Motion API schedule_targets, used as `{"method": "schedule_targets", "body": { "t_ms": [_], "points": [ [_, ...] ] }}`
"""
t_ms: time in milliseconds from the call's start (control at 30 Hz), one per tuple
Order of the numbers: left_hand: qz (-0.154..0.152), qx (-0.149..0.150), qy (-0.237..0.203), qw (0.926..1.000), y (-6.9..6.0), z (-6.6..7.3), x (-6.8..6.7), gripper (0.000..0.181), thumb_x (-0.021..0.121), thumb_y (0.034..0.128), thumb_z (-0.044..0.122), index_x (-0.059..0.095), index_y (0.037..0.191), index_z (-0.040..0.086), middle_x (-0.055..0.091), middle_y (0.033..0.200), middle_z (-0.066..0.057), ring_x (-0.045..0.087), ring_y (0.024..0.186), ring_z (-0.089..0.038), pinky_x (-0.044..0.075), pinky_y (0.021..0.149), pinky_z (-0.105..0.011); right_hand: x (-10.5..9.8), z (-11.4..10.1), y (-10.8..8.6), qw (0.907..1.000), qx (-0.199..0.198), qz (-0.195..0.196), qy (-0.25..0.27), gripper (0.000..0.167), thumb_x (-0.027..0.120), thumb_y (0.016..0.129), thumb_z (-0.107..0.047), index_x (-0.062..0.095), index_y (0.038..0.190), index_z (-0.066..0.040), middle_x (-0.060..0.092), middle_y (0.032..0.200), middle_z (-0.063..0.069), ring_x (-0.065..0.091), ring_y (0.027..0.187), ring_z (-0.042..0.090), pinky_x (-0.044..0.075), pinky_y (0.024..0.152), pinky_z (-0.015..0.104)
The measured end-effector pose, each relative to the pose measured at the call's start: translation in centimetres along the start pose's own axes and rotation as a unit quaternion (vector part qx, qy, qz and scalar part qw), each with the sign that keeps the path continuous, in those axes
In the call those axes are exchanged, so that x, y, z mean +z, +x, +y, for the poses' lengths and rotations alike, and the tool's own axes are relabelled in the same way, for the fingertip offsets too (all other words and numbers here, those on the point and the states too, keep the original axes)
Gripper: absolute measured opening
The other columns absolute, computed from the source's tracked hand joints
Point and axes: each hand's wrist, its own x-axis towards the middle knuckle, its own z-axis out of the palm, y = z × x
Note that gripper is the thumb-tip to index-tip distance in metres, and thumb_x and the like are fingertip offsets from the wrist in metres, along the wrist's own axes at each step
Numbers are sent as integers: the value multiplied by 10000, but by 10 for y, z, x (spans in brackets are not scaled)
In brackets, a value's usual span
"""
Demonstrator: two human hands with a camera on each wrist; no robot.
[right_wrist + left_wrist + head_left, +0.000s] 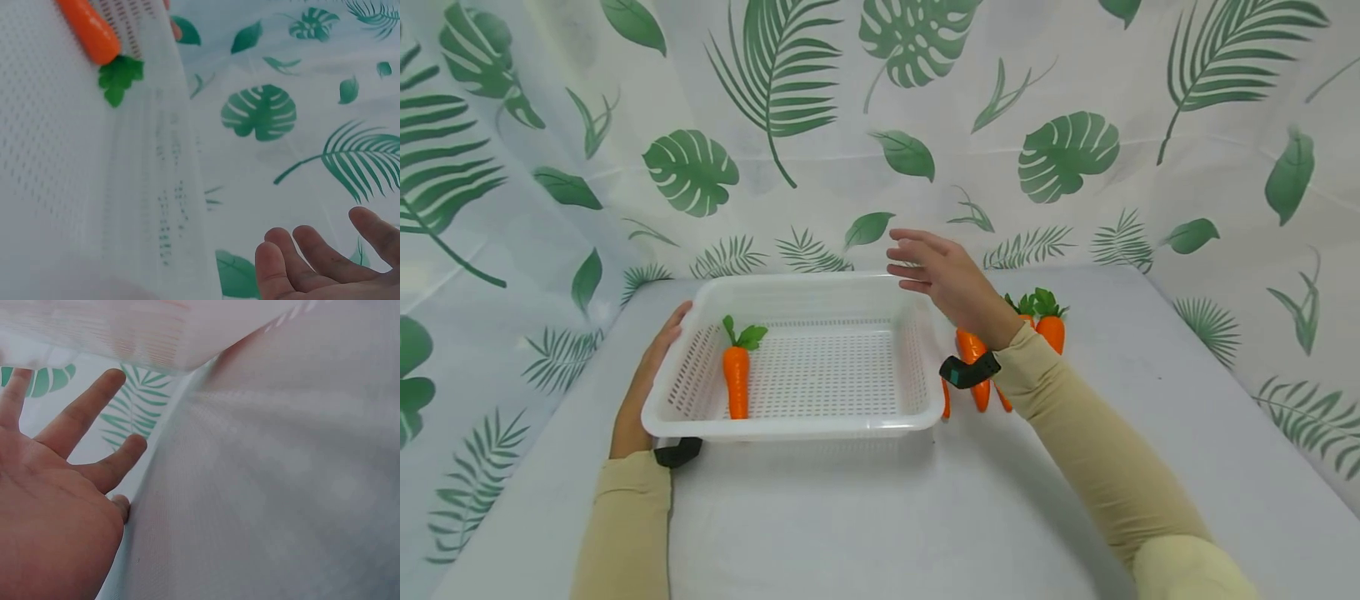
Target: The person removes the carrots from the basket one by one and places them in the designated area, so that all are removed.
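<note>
A white plastic basket with perforated sides and bottom stands in the middle of the head view. Inside it, along the left wall, lies one orange carrot with green leaves; the right wrist view also shows this carrot. My left hand rests along the basket's left side, fingers extended and partly hidden by the rim. In the left wrist view, the left hand has its fingers spread. Over the basket's back right corner hovers my right hand, holding nothing, fingers spread and apart from the rim.
Several more carrots lie on the table right of the basket, partly covered by my right wrist and forearm. White cloth covers the table. A leaf-printed curtain surrounds it at the back and sides.
</note>
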Motion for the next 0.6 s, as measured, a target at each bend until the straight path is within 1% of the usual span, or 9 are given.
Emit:
{"method": "schedule_targets", "body": {
  "t_ms": [100, 200, 300, 367, 467, 533, 600],
  "points": [
    [-25, 10, -210, 9998, 1, 0, 0, 606, 250, 1184, 432, 53, 1743, 305, 141, 1778, -124, 248, 1592, -235, 251, 1261, -347, 9, 1, 3, 9999, 43, -62, 149, 510, 530, 1144, -248, 457, 1611, -54, 510, 1572, 177, 532, 1420, 344, 408, 1186, 468],
    [-6, 122, -283, 9995, 0, 0, 2, 601, 273, 1187, 415, 78, 1743, 293, 178, 1768, -125, 334, 1538, -180, 307, 1230, -315, 17, 2, 7, 9996, 101, -121, 248, 500, 537, 1140, -224, 470, 1601, -45, 520, 1565, 184, 536, 1416, 351, 407, 1185, 475],
    [54, 190, -336, 9992, -1, -1, 3, 587, 296, 1188, 402, 128, 1740, 297, 279, 1732, -85, 431, 1454, -120, 386, 1163, -264, 26, 3, 11, 9992, 168, -154, 315, 493, 543, 1136, -214, 481, 1594, -41, 536, 1547, 196, 537, 1415, 365, 415, 1178, 476],
    [57, 272, -377, 9989, -1, -2, 4, 576, 301, 1189, 386, 156, 1737, 282, 366, 1673, -56, 484, 1393, -101, 432, 1109, -237, 30, 4, 14, 9989, 212, -202, 372, 492, 541, 1139, -216, 481, 1595, -41, 544, 1534, 200, 533, 1415, 376, 420, 1174, 478],
    [44, 412, -394, 9984, 0, -3, 4, 558, 299, 1192, 359, 190, 1730, 259, 459, 1579, 10, 525, 1342, -88, 462, 1058, -211, 36, 7, 19, 9982, 260, -289, 467, 493, 542, 1140, -215, 479, 1595, -39, 554, 1517, 209, 530, 1414, 391, 419, 1173, 485],
    [5, 498, -407, 9979, 1, -3, 4, 550, 292, 1194, 348, 198, 1725, 242, 482, 1542, 24, 530, 1331, -95, 466, 1052, -211, 41, 10, 23, 9977, 280, -365, 487, 493, 545, 1138, -213, 481, 1596, -42, 557, 1510, 212, 540, 1405, 387, 414, 1176, 494],
    [26, 516, -358, 9980, 2, -4, 3, 551, 301, 1192, 359, 205, 1723, 247, 488, 1544, 18, 532, 1333, -101, 469, 1048, -211, 45, 12, 27, 9977, 304, -431, 414, 490, 551, 1134, -217, 493, 1591, -52, 562, 1508, 203, 555, 1393, 372, 417, 1174, 493]
  ]
}}
